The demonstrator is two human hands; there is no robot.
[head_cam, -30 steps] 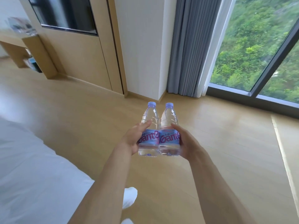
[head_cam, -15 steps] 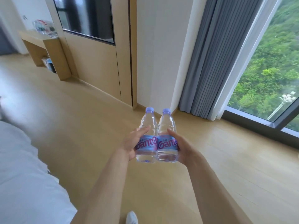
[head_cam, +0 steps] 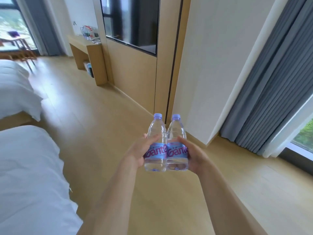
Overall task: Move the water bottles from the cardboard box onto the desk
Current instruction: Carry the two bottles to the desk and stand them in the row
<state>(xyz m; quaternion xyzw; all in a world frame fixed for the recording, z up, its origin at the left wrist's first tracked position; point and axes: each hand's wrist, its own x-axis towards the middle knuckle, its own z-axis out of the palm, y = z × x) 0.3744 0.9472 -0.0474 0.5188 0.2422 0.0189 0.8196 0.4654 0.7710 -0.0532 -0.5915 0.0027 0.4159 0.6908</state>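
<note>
Two clear plastic water bottles with pale purple caps and blue-and-pink labels are carried upright side by side, touching along their bodies, out in front of the person above the light wooden floor (head_cam: 105, 126). The left-hand bottle (head_cam: 155, 146) sits in the left hand (head_cam: 138, 154), whose thumb lies across the top of the label while the fingers curl round the far side, mostly hidden. The right-hand bottle (head_cam: 177, 146) is gripped the same way by the right hand (head_cam: 197, 157), thumb on the label's upper edge. Both hands are closed firmly on their bottles and press the pair together.

This looks like the carrying step: the cardboard box is not in view, and the light wooden desk (head_cam: 88, 46) stands well apart, against the far wall beside the dark wall-mounted screen (head_cam: 130, 21), with what seem to be blurred bottles already on it. Next calls for walking past the white beds (head_cam: 25, 167) to the desk and setting both bottles down upright on a free part of the top
</note>
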